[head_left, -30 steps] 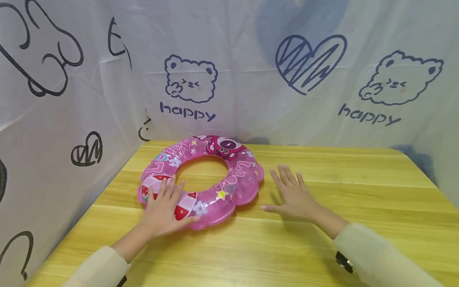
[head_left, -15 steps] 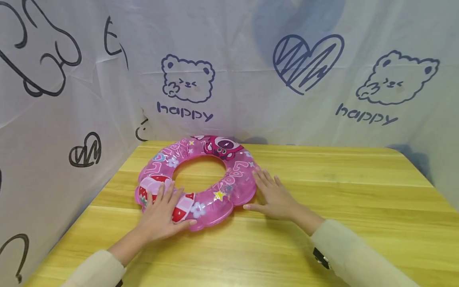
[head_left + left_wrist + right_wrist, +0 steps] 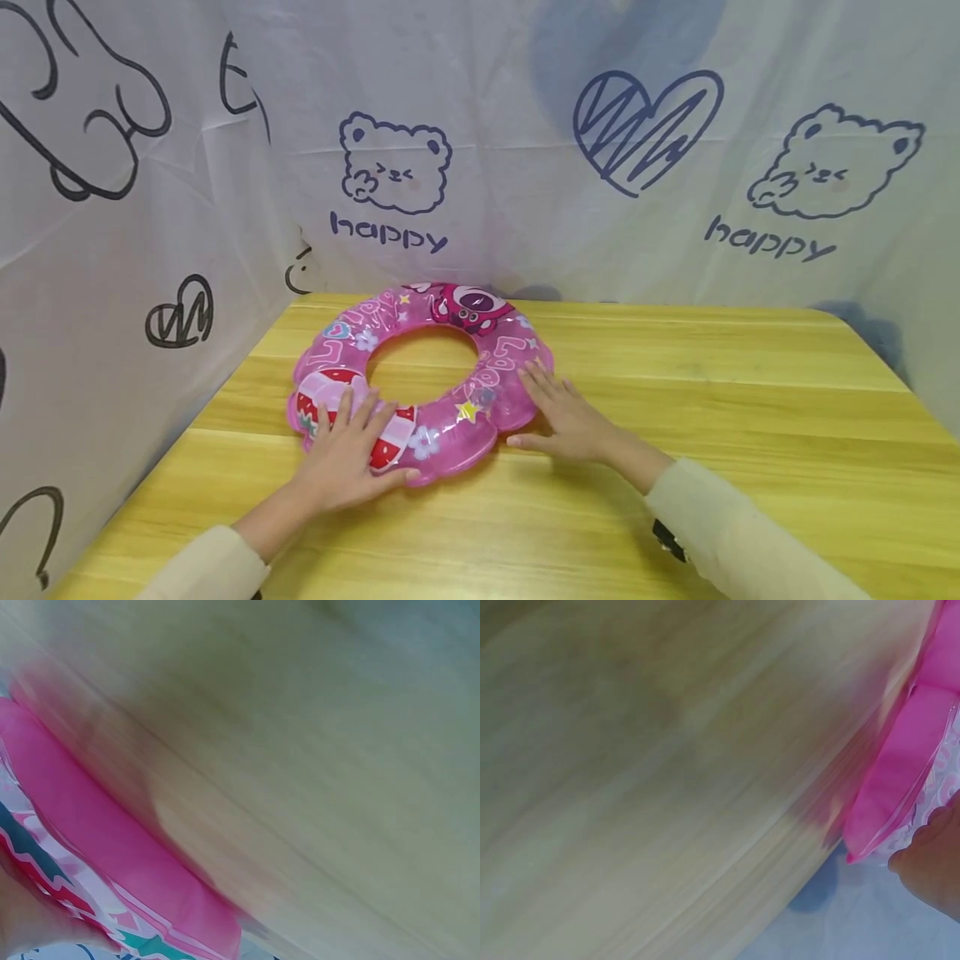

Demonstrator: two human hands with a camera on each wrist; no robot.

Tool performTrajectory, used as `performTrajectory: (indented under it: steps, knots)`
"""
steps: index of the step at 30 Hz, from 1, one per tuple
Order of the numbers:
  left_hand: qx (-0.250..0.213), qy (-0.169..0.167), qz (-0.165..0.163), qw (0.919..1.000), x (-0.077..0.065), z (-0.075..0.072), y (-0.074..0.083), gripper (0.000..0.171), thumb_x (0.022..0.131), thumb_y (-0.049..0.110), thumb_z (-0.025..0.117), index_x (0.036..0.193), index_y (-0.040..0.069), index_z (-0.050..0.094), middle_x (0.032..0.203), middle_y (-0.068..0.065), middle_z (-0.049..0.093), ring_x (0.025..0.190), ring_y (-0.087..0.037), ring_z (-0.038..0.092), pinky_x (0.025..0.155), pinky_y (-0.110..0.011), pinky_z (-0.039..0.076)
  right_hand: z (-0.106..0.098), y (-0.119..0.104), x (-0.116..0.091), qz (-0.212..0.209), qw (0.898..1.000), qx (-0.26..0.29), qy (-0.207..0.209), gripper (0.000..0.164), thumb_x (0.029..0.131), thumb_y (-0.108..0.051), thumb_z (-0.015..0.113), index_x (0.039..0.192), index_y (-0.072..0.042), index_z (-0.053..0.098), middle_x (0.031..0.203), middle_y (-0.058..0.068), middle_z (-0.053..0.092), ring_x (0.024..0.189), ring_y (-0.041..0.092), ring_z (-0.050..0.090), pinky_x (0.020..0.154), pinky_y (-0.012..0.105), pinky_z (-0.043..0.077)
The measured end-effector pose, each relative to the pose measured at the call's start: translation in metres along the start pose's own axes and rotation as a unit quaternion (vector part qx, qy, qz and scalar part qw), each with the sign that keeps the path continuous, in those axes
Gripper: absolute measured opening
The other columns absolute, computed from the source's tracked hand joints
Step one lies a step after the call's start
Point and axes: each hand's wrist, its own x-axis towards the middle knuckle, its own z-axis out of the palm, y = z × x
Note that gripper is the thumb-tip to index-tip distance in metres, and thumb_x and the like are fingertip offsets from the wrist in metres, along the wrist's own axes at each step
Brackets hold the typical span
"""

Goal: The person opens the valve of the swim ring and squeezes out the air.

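Observation:
A pink inflatable swim ring (image 3: 450, 437) lies flat on the table, printed with a strawberry, flowers, stars and a bear. My left hand (image 3: 336, 462) rests on its front-left part, fingers spread over the strawberry print and thumb along the near edge. On the ring's right side, the fingertips of my right hand (image 3: 573, 425) touch the upper surface, the thumb held apart beside the outer edge. The left wrist view catches the ring's pink flank (image 3: 112, 817) with part of the hand over it. In the right wrist view, fingers (image 3: 934, 855) lie against the ring's top.
The yellow wood-grain table (image 3: 720, 400) stretches to the right of the ring. White cloth (image 3: 510, 192) with drawn bears and hearts hangs behind the table's far edge, and more cloth (image 3: 217, 192) hangs along the left side.
My right hand has moved left, from over the bare table onto the ring's right side. The left hand stays on the front-left part, and the ring has hardly shifted.

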Motion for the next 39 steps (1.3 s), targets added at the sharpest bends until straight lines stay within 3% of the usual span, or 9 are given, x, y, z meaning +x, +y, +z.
performTrajectory:
  steps: [20,34,39]
  knots:
    - [-0.009,-0.012,0.027,0.9995,0.003,0.004,0.023,0.093,0.074,0.073,0.052,0.141,0.009,0.039,0.146,-0.022,0.035,0.137,-0.052,0.013,0.103,-0.073,0.010,0.002,0.017,-0.027,0.003,0.999,-0.014,0.031,0.093,0.086,-0.051,0.057,0.149,-0.002,0.009,0.157,0.015,0.001,0.145,0.033,0.004,0.116,0.051,0.009]
    - [0.001,-0.039,0.051,0.9979,0.005,0.002,0.042,0.092,0.077,0.072,0.049,0.142,0.007,0.037,0.147,-0.022,0.033,0.138,-0.051,0.011,0.104,-0.073,0.005,-0.004,0.030,-0.045,-0.013,0.999,-0.018,0.047,0.087,0.087,-0.047,0.057,0.148,-0.003,0.014,0.156,0.017,0.010,0.143,0.037,0.011,0.113,0.057,0.012]
    - [0.011,-0.031,0.072,0.9969,0.006,0.003,0.047,0.093,0.076,0.074,0.048,0.141,0.007,0.038,0.147,-0.021,0.034,0.140,-0.046,0.013,0.105,-0.072,0.002,-0.004,0.037,-0.050,-0.012,0.999,-0.021,0.048,0.086,0.088,-0.048,0.057,0.148,-0.004,0.015,0.155,0.017,0.011,0.142,0.038,0.011,0.113,0.057,0.011]
